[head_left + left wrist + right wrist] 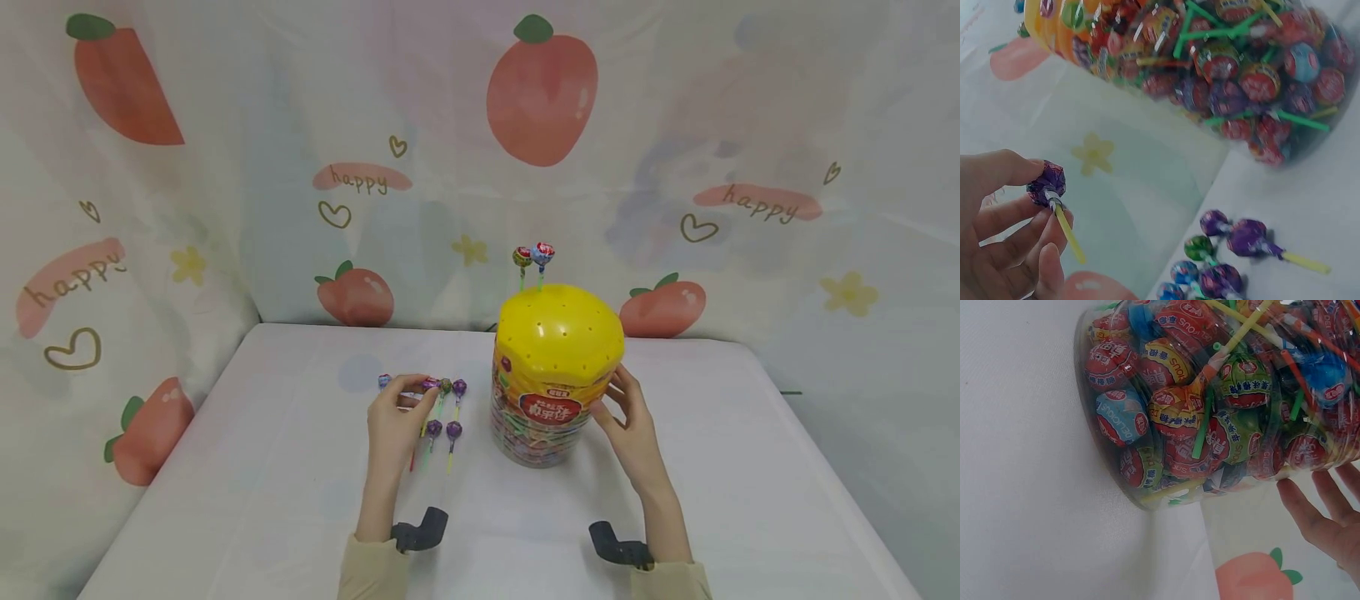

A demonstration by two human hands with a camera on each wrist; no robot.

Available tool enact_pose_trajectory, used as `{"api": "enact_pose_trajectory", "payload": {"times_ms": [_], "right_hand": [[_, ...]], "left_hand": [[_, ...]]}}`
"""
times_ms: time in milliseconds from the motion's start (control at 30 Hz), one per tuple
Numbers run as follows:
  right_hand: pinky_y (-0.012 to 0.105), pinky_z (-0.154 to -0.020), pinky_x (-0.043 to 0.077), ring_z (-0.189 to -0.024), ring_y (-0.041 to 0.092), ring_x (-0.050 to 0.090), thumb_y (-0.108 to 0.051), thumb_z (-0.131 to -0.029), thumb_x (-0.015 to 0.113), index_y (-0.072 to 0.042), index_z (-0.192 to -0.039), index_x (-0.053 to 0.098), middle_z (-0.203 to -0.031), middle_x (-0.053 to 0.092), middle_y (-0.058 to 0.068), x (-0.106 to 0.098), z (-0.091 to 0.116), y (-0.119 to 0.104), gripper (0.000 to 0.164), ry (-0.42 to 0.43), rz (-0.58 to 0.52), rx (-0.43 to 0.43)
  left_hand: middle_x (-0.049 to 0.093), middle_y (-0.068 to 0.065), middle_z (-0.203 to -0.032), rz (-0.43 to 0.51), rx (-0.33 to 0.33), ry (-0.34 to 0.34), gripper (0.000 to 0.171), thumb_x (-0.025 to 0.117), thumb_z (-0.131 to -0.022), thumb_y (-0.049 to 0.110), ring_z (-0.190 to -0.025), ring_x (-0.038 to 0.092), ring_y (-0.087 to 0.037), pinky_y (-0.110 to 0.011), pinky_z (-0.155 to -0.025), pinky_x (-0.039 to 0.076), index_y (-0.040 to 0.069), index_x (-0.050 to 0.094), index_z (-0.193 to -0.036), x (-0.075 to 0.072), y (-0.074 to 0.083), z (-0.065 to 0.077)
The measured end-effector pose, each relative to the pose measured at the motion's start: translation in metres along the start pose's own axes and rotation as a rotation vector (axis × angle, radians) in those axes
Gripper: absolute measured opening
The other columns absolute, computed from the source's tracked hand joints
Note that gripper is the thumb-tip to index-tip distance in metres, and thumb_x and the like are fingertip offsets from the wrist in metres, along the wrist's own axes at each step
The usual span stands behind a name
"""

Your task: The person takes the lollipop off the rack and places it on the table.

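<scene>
My left hand [397,417] pinches a purple-wrapped lollipop [1047,182] by its round head, its yellow stick pointing down and away. That hand is raised over several lollipops [453,430] lying on the table left of the jar. A large clear jar [536,446] full of wrapped lollipops stands upright, topped by a yellow lid [558,329] dotted with small holes. Two lollipops [542,255] stand upright in the lid's far side. My right hand [630,425] rests with spread fingers against the jar's right side; in the right wrist view its fingertips [1291,490] touch the clear wall.
A white-covered table [262,500] carries everything. Behind it hangs a pale cloth backdrop [442,92] printed with peaches, hearts and flowers. A blue-wrapped lollipop [384,381] lies at the left end of the loose ones.
</scene>
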State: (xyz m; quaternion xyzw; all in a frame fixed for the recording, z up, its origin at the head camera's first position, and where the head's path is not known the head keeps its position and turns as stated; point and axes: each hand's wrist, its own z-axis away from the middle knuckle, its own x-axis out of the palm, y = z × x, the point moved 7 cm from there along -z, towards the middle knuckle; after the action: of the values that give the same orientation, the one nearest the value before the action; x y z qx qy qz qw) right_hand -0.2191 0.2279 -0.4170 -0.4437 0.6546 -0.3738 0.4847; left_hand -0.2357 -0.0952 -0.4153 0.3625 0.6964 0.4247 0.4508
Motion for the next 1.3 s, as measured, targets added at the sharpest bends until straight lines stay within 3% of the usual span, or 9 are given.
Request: {"api": "enact_pose_trajectory", "payload": {"times_ms": [233, 600, 967, 1300], "right_hand": [[0.068, -0.104, 0.031, -0.138, 0.038, 0.032, -0.013, -0.096, 0.057, -0.016, -0.153, 0.021, -0.152, 0.03, 0.015, 0.0, 0.0, 0.0, 0.068, 0.001, -0.002, 0.007], [0.067, -0.104, 0.032, -0.138, 0.037, 0.033, -0.014, -0.096, 0.057, -0.016, -0.153, 0.021, -0.152, 0.031, 0.015, 0.0, 0.0, 0.0, 0.068, -0.004, 0.004, 0.008], [0.069, -0.103, 0.032, -0.138, 0.038, 0.032, -0.013, -0.096, 0.057, -0.016, -0.153, 0.02, -0.152, 0.03, 0.016, 0.0, 0.0, 0.001, 0.068, -0.003, 0.0, 0.005], [0.068, -0.104, 0.031, -0.138, 0.038, 0.032, -0.014, -0.096, 0.057, -0.016, -0.153, 0.02, -0.152, 0.03, 0.016, 0.0, 0.0, 0.0, 0.068, -0.006, -0.007, 0.012]], "left_hand": [[0.07, -0.007, -0.095, -0.008, -0.07, -0.003, 0.024, 0.074, -0.084, 0.021, -0.072, 0.058, -0.013, -0.02, -0.055, 0.045, 0.012, 0.071, -0.106, -0.006, -0.026, -0.001], [0.07, -0.01, -0.092, -0.08, -0.131, 0.019, 0.02, 0.074, -0.084, 0.02, -0.07, 0.057, -0.01, -0.022, -0.064, 0.044, 0.01, 0.072, -0.101, -0.018, -0.057, -0.002], [0.071, -0.01, -0.088, -0.165, -0.196, -0.014, 0.019, 0.074, -0.083, 0.02, -0.069, 0.059, -0.014, -0.025, -0.064, 0.04, 0.008, 0.073, -0.098, -0.017, -0.088, -0.002], [0.071, -0.009, -0.087, -0.215, -0.183, -0.004, 0.018, 0.074, -0.082, 0.024, -0.077, 0.064, -0.019, -0.028, -0.066, 0.043, 0.009, 0.074, -0.093, -0.014, -0.095, 0.0]]}}
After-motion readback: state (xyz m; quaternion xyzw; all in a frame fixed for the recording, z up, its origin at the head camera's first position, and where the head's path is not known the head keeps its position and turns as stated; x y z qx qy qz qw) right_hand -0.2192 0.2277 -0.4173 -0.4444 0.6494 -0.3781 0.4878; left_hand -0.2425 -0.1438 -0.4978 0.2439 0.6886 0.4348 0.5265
